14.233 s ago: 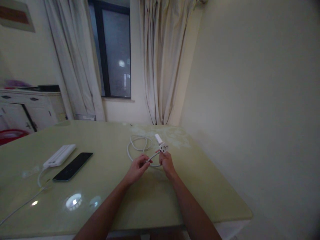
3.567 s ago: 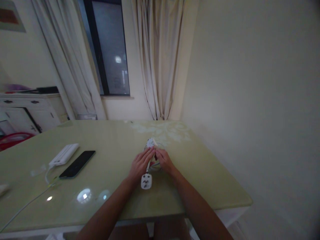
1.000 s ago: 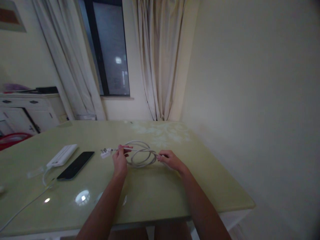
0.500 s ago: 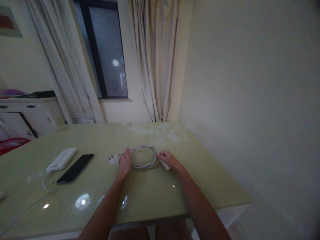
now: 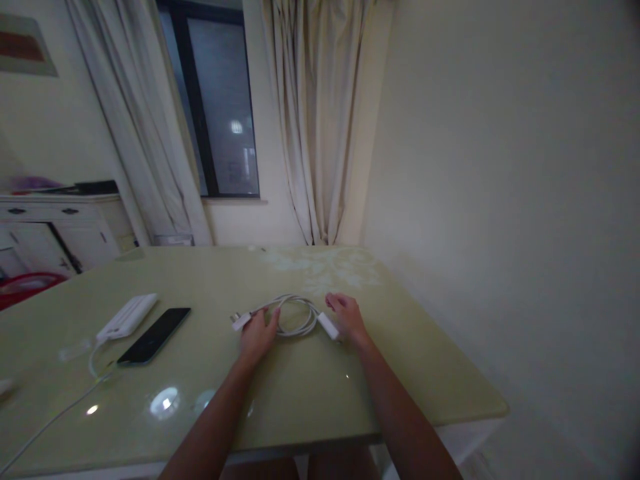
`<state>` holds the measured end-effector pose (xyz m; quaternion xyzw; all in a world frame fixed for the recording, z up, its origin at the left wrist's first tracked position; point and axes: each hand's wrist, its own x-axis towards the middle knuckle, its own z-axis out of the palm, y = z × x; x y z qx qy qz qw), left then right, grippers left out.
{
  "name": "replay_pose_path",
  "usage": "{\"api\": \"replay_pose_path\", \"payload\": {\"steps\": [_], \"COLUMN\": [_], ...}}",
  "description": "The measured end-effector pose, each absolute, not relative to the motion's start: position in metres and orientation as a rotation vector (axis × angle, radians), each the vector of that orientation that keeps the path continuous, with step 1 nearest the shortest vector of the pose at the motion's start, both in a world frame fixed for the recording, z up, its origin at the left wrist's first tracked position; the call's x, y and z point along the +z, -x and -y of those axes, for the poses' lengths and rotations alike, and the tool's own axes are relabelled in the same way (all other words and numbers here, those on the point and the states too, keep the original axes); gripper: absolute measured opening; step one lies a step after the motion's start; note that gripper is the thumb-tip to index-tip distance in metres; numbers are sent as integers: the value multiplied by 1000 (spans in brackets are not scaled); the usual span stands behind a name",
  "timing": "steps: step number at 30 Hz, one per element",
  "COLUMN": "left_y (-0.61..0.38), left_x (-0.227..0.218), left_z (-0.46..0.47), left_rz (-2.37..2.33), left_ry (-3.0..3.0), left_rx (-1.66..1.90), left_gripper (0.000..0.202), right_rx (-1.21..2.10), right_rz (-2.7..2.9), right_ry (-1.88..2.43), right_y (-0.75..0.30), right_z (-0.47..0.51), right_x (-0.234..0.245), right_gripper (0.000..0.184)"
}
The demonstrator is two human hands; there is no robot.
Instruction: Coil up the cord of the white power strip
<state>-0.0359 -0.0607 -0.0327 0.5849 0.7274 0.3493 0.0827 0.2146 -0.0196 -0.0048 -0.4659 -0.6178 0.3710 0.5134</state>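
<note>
A white power cable [image 5: 300, 331] lies in a loose coil on the table, with a pronged plug [image 5: 241, 321] at its left and a white block-like end [image 5: 329, 327] at its right. My left hand [image 5: 257, 338] is on the left side of the coil just behind the plug, with thumb and fingers closed about the cable. Beside the white block, my right hand [image 5: 347, 317] has its fingers curled together. Nothing shows in those fingers, and the block lies under the near side of that hand.
On the left of the glossy green table [image 5: 210, 280] lie a black phone [image 5: 155, 335] and a white power-bank-like box [image 5: 129, 316]. A thin white cord [image 5: 55, 420] runs to the near left edge. A wall [image 5: 500, 200] rises on the right.
My right hand has let go of the white block and shifted slightly up and right. My left hand has moved right along the cable, the plug shifting right too.
</note>
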Motion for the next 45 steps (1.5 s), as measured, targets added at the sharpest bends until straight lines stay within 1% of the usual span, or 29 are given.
{"api": "replay_pose_path", "payload": {"steps": [3, 6, 9, 11, 14, 17, 18, 20, 22, 23, 25, 28, 31, 33, 35, 38, 42, 45], "left_y": [36, 38, 40, 41, 41, 40, 40, 38, 35, 33, 30, 27, 27, 28, 29, 30, 44, 65], "left_x": [-29, -26, -22, -21, -21, -25, -26, -27, -25, -23, -19, -16, -19, -23, -26, -23, -16, -14], "left_z": [62, 64, 66, 67, 68, 67, 67, 68, 70, 72, 75, 79, 78, 78, 77, 76, 71, 65], "left_rz": [-2158, -2143, -2012, -1820, -1551, -1508, -1539, -1629, -1732, -1790, -1904, -2000, -2056, -2101, -2112, -2170, -2373, -2661], "left_ry": [-1751, -1763, -1816, -1853, -1929, -1997, -2001, -2006, -2039, -2064, -2121, -2244, -2366, -2405, -2424, -2400, -2231, -1921], "left_rx": [1037, 1027, 1078, 1133, 1164, 1153, 1151, 1156, 1163, 1165, 1166, 1177, 1114, 988, 848, 700, 606, 726], "left_gripper": [55, 48, 41, 36, 34, 33, 33, 32, 30, 28, 26, 28, 39, 49, 54, 52, 43, 43], "right_rx": [919, 931, 991, 988, 827, 744, 752, 743, 669, 618, 549, 556, 664, 830, 1030, 1241, 1342, 1298], "right_rz": [1430, 1428, 1436, 1478, 1648, 1801, 1838, 1914, 1965, 1978, 1981, 1928, 1805, 1698, 1584, 1443, 1327, 1306], "right_ry": [1092, 1174, 1240, 1304, 1398, 1424, 1426, 1424, 1437, 1446, 1454, 1407, 1290, 1187, 1057, 887, 818, 818], "right_y": [-210, -209, -211, -212, -212, -211, -210, -209, -207, -205, -202, -197, -192, -189, -186, -181, -178, -181], "right_z": [21, 21, 20, 21, 24, 27, 27, 29, 31, 32, 34, 36, 35, 33, 30, 27, 27, 27], "right_x": [-6, -9, -12, -14, -18, -19, -19, -18, -18, -17, -16, -17, -20, -23, -26, -29, -27, -22], "right_gripper": [51, 46, 42, 44, 51, 58, 57, 45, 28, 23, 20, 24, 34, 43, 54, 64, 66, 57]}}
